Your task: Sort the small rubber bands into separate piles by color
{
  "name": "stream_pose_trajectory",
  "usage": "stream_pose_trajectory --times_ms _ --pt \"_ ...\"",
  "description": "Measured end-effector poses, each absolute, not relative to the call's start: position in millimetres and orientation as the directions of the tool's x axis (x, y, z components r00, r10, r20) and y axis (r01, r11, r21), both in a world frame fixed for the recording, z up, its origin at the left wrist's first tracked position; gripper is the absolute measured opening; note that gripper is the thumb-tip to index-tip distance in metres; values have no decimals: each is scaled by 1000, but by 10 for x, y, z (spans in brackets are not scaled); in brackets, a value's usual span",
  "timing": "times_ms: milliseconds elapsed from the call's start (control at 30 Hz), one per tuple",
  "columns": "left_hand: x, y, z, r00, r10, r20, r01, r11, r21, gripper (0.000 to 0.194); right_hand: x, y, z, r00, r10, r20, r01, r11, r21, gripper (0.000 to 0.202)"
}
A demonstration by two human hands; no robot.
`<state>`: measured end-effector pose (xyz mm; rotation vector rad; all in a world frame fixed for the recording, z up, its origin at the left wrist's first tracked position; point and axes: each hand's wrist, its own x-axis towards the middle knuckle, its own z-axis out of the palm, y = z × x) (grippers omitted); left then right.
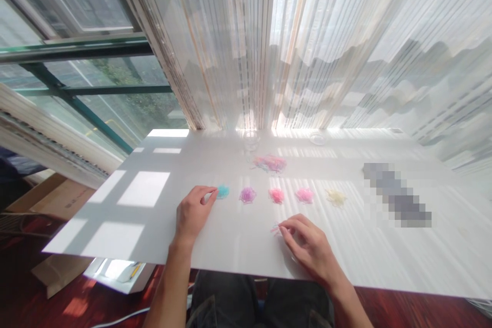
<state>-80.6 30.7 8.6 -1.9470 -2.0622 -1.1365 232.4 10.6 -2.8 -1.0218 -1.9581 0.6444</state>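
My left hand (196,210) reaches to a small pile of turquoise rubber bands (223,191), thumb and forefinger pinched at its left edge. Whatever lies between those fingertips is too small to make out. My right hand (307,243) is curled low over the table, its thumb and forefinger closed on a few thin pinkish rubber bands (274,229). In a row to the right of the turquoise pile lie purple bands (247,195), red-pink bands (276,195), pink bands (304,195) and pale yellow bands (335,197). Behind the row sits a mixed-colour heap of bands (270,163).
The white table (226,246) carries a clear container (251,139) and a clear round lid (317,138) near its far edge. A blurred-out dark object (397,195) lies on the right. Striped curtains (230,61) hang behind; a cardboard box (61,197) stands at left.
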Motion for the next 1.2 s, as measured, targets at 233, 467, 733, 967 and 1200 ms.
stream_pose_trajectory --times_ms 233,467,733,967,1200 --pt "-834 253 55 -195 834 516 911 -41 410 17 2319 100 -16 -328 837 439 415 545 -729 13" --pt "-546 73 141 -129 822 554 894 -146 424 19 2324 103 -10 -232 864 448 471 502 -725 13" --pt "247 -96 112 263 876 404 772 -442 456 12 2332 105 -36 -140 894 426 506 435 -745 16" --pt "331 -70 -24 274 870 409 771 -453 448 8 2333 103 -44 -199 888 414 496 455 -740 16" --pt "317 -88 -31 279 877 391 769 -448 456 12 2323 102 -72 -250 885 393 527 465 -712 18"
